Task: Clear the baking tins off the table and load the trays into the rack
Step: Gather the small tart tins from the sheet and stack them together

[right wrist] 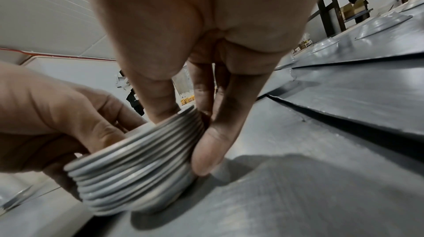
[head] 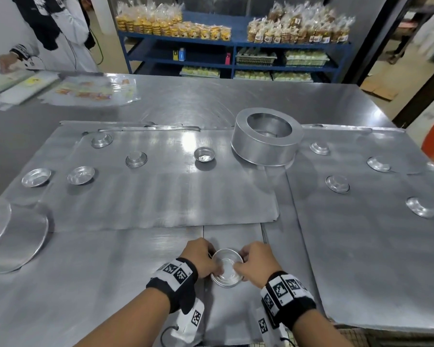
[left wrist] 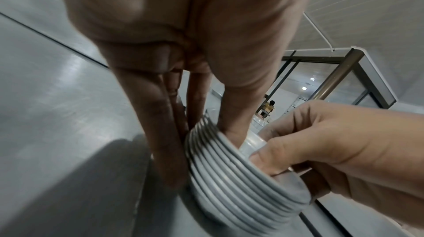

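A stack of several small round baking tins (head: 227, 267) stands on the steel table near its front edge. My left hand (head: 203, 259) grips the stack from the left and my right hand (head: 254, 262) grips it from the right, thumbs on the top rim. The wrist views show the nested rims of the stack (left wrist: 231, 173) (right wrist: 135, 164) with fingers curled down its sides. Loose small tins lie on the flat trays: several on the left tray (head: 161, 201), such as one small tin (head: 204, 155), and several on the right tray (head: 361, 259).
A large round ring tin (head: 266, 139) sits at the back between the trays. Another large tin (head: 8, 236) lies at the left edge. Printed plastic bags (head: 90, 92) lie far left, by another person's hand (head: 6, 62). A blue shelf (head: 233, 63) of packed goods stands behind.
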`<state>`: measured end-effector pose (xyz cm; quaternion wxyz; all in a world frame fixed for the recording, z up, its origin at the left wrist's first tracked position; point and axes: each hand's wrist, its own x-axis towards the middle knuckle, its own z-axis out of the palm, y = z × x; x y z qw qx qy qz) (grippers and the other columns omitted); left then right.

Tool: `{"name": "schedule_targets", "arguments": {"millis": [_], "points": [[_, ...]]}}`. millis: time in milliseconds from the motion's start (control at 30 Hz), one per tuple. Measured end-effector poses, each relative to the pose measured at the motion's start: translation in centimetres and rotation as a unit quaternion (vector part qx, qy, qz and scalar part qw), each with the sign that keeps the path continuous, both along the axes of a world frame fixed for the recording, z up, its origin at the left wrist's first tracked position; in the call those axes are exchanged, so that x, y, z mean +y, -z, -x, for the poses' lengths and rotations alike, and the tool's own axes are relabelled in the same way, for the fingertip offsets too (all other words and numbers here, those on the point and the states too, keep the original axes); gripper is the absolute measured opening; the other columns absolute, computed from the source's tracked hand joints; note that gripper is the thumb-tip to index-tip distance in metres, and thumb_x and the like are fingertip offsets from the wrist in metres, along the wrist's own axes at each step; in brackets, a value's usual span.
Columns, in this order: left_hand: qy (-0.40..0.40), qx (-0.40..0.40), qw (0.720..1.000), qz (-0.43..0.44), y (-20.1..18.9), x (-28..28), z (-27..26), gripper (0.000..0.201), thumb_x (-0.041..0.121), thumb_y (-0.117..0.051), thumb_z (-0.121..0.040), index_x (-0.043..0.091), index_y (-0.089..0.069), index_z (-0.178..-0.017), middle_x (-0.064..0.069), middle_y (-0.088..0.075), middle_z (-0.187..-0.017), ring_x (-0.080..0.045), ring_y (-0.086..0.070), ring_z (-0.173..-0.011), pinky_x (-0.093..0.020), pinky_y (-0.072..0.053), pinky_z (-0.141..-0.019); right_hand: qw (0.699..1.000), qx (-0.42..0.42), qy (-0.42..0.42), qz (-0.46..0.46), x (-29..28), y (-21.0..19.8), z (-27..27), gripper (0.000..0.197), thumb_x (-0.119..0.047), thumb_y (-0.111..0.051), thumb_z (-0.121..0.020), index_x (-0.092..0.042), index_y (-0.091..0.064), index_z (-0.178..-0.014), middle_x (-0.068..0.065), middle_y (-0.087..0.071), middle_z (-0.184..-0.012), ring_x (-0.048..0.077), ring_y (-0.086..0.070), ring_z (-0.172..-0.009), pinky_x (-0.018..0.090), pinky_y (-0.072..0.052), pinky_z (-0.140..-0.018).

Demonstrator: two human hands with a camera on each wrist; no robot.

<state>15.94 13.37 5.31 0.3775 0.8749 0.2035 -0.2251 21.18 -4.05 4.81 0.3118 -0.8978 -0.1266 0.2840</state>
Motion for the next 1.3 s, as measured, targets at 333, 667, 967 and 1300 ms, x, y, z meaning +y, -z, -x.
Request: {"name": "schedule_targets", "arguments": {"millis": [333,667,967,1300], "points": [[0.049,0.045,0.994,0.088,-1.6,3.0,-2.9,0.043,0.046,-0.079,-0.078,0.011,-0.071,-0.102,-0.011,-0.075,-0.091,-0.022,-0.074,-0.077,-0.039,-0.062,-0.077,0.995,0.018,-0.087,0.052,0.9,-2.9,-3.1,0.049,-0.052,-0.074,-0.075,-0.004,-0.073,-0.083,0.01,-0.072,-0.069,0.017,-0.066,-0.053,0.034,-0.06,-0.061],[0.024,-0.091,0.986,-0.134,-4.3,14.8,-9.7,0.024,0.031,-0.067,-0.091,0.014,-0.071,-0.107,-0.003,-0.072,-0.104,-0.018,-0.065,-0.088,-0.025,-0.048,-0.076,0.976,-0.132,-0.147,0.094,9.4,-3.2,-14.4,0.037,-0.036,-0.069,-0.083,-0.016,-0.069,-0.113,0.005,-0.071,-0.109,0.022,-0.067,-0.102,0.031,-0.052,-0.092],[-0.045,-0.063,0.956,-0.284,0.3,27.6,-17.0,0.062,0.031,-0.067,-0.086,0.016,-0.046,-0.143,-0.011,-0.041,-0.151,-0.035,-0.038,-0.137,-0.047,-0.039,-0.11,0.954,-0.223,-0.158,0.124,17.8,-1.9,-24.1,0.064,-0.043,-0.064,-0.083,-0.013,-0.049,-0.137,0.005,-0.056,-0.13,0.029,-0.044,-0.125,0.037,-0.042,-0.1],[-0.075,0.002,0.946,-0.315,3.8,33.0,-23.2,0.06,0.043,-0.067,-0.085,0.011,-0.05,-0.133,-0.013,-0.048,-0.134,-0.038,-0.045,-0.123,-0.047,-0.046,-0.097,0.947,-0.202,-0.177,0.175,23.2,1.3,-30.2,0.099,-0.067,-0.069,-0.071,-0.011,-0.035,-0.146,0.007,-0.042,-0.145,0.028,-0.031,-0.135,0.041,-0.036,-0.109]]}}
